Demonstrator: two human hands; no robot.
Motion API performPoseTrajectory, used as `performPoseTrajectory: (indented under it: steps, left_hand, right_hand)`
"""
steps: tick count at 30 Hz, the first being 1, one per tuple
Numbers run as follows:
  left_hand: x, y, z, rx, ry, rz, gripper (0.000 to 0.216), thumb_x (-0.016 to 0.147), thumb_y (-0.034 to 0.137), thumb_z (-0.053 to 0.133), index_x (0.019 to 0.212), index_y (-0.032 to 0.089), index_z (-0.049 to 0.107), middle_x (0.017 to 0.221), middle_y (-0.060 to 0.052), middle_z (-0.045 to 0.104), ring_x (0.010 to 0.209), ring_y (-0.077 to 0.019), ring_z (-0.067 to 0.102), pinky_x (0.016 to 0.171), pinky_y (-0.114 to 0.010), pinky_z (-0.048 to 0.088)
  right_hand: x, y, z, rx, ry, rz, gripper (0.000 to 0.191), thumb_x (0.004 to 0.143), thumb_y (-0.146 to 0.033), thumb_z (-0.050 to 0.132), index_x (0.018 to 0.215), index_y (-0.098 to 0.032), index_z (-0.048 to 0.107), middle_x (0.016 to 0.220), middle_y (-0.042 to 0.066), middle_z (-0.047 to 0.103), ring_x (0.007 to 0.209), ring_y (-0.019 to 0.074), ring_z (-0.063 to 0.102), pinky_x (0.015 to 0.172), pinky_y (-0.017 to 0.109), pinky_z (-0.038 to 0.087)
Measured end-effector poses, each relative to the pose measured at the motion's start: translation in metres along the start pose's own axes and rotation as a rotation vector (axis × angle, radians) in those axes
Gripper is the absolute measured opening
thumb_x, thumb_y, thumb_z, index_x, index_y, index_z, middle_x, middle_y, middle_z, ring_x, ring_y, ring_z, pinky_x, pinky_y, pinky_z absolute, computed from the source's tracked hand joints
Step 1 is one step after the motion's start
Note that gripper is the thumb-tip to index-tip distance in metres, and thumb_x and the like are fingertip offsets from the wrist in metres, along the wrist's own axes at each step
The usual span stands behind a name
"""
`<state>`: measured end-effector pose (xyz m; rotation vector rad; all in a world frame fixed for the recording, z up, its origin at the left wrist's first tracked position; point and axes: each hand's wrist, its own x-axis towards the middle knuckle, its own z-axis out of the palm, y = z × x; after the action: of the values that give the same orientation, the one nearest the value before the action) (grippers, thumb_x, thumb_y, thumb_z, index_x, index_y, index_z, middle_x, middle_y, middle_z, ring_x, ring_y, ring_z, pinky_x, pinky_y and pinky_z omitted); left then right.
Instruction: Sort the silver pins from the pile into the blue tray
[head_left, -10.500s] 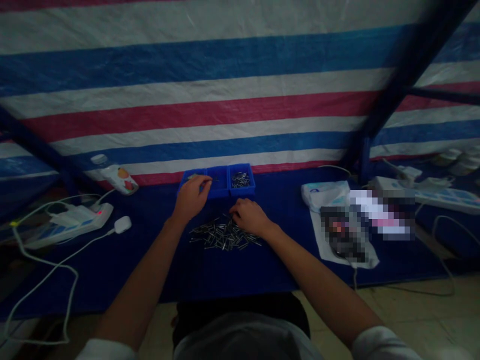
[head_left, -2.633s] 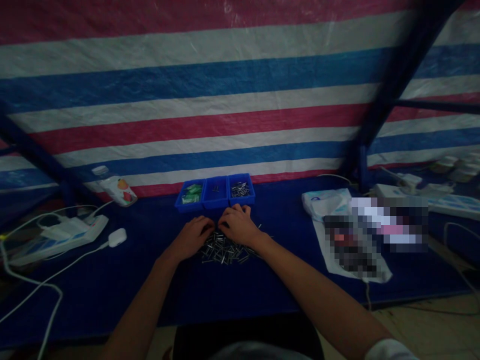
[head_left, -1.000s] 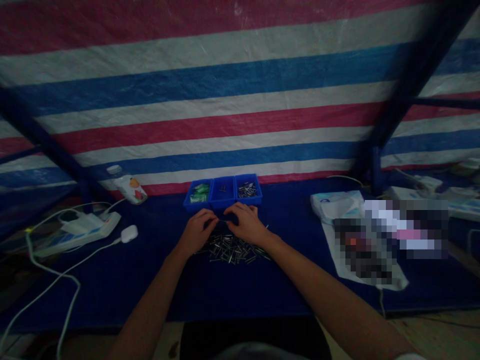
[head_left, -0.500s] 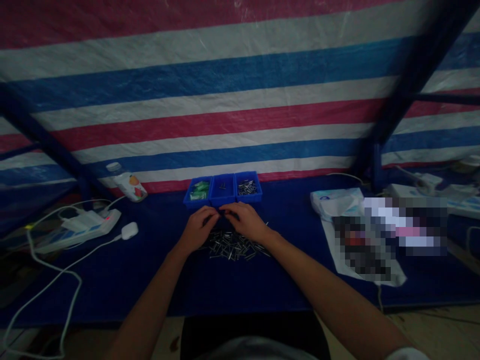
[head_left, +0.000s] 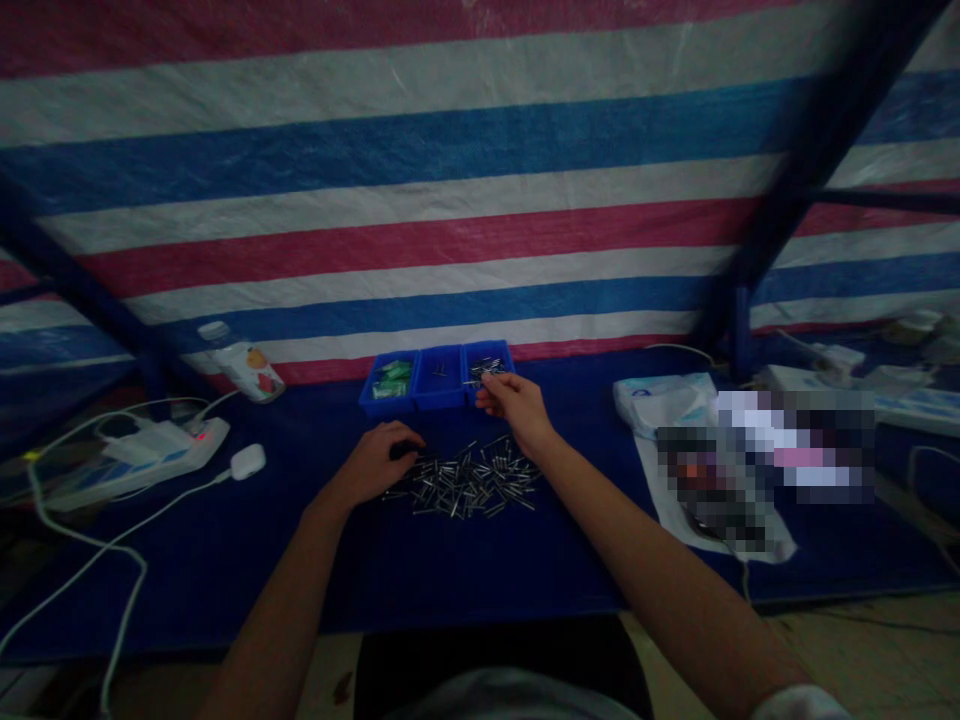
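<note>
My right hand (head_left: 517, 408) is raised at the front of the right-hand blue bin (head_left: 511, 362). Its thumb and fingertips pinch a thin metal pin (head_left: 470, 382), like a screw or rivet; the exact kind is too small to tell. Lower and to the left, my left hand (head_left: 379, 460) rests at the left edge of a loose pile of similar metal pins (head_left: 469, 485). Its fingers are curved, with a dark gap between thumb and forefinger, and I make out nothing held there. More metal pins (head_left: 487, 366) lie inside the right-hand bin.
The middle bin (head_left: 439, 400) holds a few pins; the left bin (head_left: 386, 405) holds green packets (head_left: 393, 379). A bottle (head_left: 247, 370), power strip (head_left: 161, 460) and white charger (head_left: 247, 461) with cables stand left. A tissue pack (head_left: 664, 400) lies right. Striped sheeting (head_left: 450, 230) hangs behind.
My hands were together over the pile's far edge and have parted. The right moved up to the right-hand bin with a pin; the left drew slightly down and left. The view shifted slightly.
</note>
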<state>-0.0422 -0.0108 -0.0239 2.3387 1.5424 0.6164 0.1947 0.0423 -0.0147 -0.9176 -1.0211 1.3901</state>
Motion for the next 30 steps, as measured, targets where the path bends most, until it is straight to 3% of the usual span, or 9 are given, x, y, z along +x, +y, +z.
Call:
performPoseTrajectory:
  steps: [3,6,13,19,25,30]
  left_hand:
    - [0.000,0.001,0.000,-0.024,-0.006,-0.018,0.015,0.079,0.022,0.057,0.088,0.021,0.069,0.094,-0.003,0.068,0.088,-0.0192,0.063,0.083,-0.034,0.048]
    - [-0.001,0.003,0.000,-0.034,-0.009,-0.018,0.014,0.079,0.025,0.058,0.088,0.021,0.069,0.092,-0.003,0.068,0.085,-0.0182,0.062,0.079,-0.033,0.048]
    - [0.000,0.008,0.001,-0.048,-0.056,-0.013,0.014,0.081,0.030,0.060,0.086,0.021,0.070,0.089,-0.003,0.067,0.081,-0.0173,0.062,0.076,-0.032,0.047]
    - [0.003,0.012,0.007,-0.089,-0.063,0.007,0.014,0.082,0.030,0.058,0.084,0.021,0.069,0.085,-0.002,0.065,0.075,-0.0158,0.060,0.070,-0.030,0.047]
    - [0.005,0.013,0.011,-0.072,-0.049,0.030,0.016,0.084,0.031,0.056,0.083,0.020,0.068,0.081,-0.002,0.064,0.072,-0.0163,0.059,0.066,-0.029,0.046]
    - [0.006,0.013,0.012,-0.080,-0.029,0.022,0.019,0.087,0.031,0.051,0.084,0.021,0.067,0.084,-0.003,0.066,0.075,-0.0173,0.061,0.070,-0.030,0.047]
  right_hand:
    - [0.000,0.000,-0.003,-0.077,0.078,0.005,0.033,0.073,-0.041,0.068,0.057,-0.017,0.053,0.047,-0.004,0.052,0.044,0.0076,0.049,0.045,0.021,0.036]
    - [0.002,0.002,-0.004,-0.092,0.120,0.034,0.033,0.075,-0.039,0.064,0.055,-0.018,0.049,0.043,-0.006,0.046,0.040,0.0072,0.045,0.043,0.021,0.033]
    - [0.003,0.000,-0.003,-0.130,0.155,0.082,0.031,0.079,-0.048,0.059,0.086,-0.018,0.057,0.070,-0.001,0.064,0.043,0.0079,0.054,0.041,0.020,0.031]
    - [-0.001,0.012,0.002,-0.563,-0.045,-0.166,0.020,0.083,-0.036,0.058,0.087,-0.018,0.065,0.067,-0.001,0.064,0.054,0.0109,0.055,0.055,0.024,0.041]
    - [-0.023,0.020,0.013,-1.109,-0.490,-0.543,0.022,0.084,-0.032,0.063,0.102,-0.021,0.069,0.098,0.006,0.067,0.093,0.0201,0.056,0.080,0.035,0.040]
    - [-0.028,0.022,0.015,-1.289,-0.582,-0.555,0.021,0.086,-0.035,0.061,0.101,-0.023,0.070,0.101,0.007,0.065,0.096,0.0226,0.052,0.078,0.036,0.036]
